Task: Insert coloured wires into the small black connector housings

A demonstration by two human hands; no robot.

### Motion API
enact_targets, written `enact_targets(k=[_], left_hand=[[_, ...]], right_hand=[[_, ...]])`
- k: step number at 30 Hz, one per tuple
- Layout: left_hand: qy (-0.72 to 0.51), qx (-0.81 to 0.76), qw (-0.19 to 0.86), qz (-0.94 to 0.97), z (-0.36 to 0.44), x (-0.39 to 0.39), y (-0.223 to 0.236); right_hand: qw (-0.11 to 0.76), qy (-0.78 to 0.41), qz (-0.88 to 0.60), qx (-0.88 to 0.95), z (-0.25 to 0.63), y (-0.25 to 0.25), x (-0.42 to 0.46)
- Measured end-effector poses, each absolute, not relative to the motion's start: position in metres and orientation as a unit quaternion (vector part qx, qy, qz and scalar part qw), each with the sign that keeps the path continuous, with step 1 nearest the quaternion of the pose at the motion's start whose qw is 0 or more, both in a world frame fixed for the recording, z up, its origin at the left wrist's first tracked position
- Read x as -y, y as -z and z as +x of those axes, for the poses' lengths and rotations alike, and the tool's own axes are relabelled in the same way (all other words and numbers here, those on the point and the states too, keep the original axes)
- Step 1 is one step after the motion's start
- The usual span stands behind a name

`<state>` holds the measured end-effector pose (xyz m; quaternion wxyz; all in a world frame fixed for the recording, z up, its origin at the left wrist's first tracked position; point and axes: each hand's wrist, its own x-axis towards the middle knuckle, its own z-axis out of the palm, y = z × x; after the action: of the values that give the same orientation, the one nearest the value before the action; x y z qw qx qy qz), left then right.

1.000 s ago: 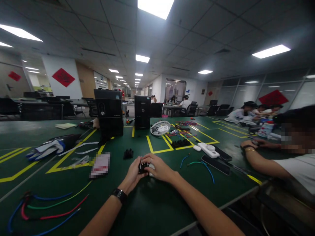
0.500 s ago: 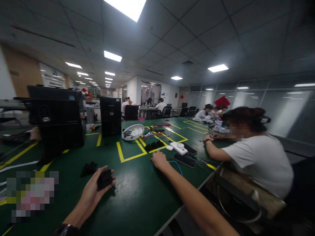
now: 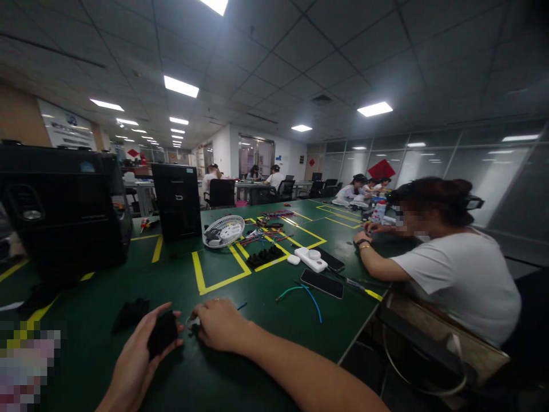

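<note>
My left hand (image 3: 137, 357) curls round a small black plastic part (image 3: 162, 333) just above the green table (image 3: 240, 377). Beside it, my right hand (image 3: 218, 323) is closed, fingertips pinched at the part's right side with a short blue wire end (image 3: 241, 306) poking out past it. Another black part (image 3: 128, 313) lies on the table just left of my left hand.
Green and blue wires (image 3: 300, 292), a phone (image 3: 321, 284), a white power strip (image 3: 311, 259), black parts (image 3: 263, 256) and a white fan grille (image 3: 223, 230) lie ahead. Two black computer towers (image 3: 64, 206) stand at left. A seated person in a white shirt (image 3: 458, 280) works at right.
The view has swung right. My right hand reached out toward the wires, then came back next to the black part. My left hand has kept hold of that part.
</note>
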<state>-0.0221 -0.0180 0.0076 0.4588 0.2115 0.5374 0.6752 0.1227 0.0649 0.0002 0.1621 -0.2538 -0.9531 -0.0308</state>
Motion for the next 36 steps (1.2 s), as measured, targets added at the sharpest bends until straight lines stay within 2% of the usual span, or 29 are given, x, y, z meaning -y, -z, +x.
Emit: enact_targets(k=[9,18,25,30,36], left_hand=[[-0.674,-0.543,0.456,0.21,-0.018,0.023,-0.013],[-0.684,-0.547,0.443,0.194,-0.018,0.025,-0.016],[-0.672,-0.546,0.456,0.204,-0.019,0.024,-0.014],[-0.671,-0.542,0.46,0.21,-0.021,0.022,-0.011],[-0.677,-0.537,0.452,0.221,-0.022,0.023,-0.007]], right_hand=[[0.178,-0.008,-0.257,0.95,0.124,-0.004,-0.06],[0.227,-0.273,-0.275,0.893,0.118,0.001,-0.058],[0.233,-0.401,-0.281,0.841,0.114,0.008,-0.063],[0.23,-0.435,-0.276,0.826,0.116,0.008,-0.064],[0.186,-0.403,-0.297,0.845,0.118,0.01,-0.065]])
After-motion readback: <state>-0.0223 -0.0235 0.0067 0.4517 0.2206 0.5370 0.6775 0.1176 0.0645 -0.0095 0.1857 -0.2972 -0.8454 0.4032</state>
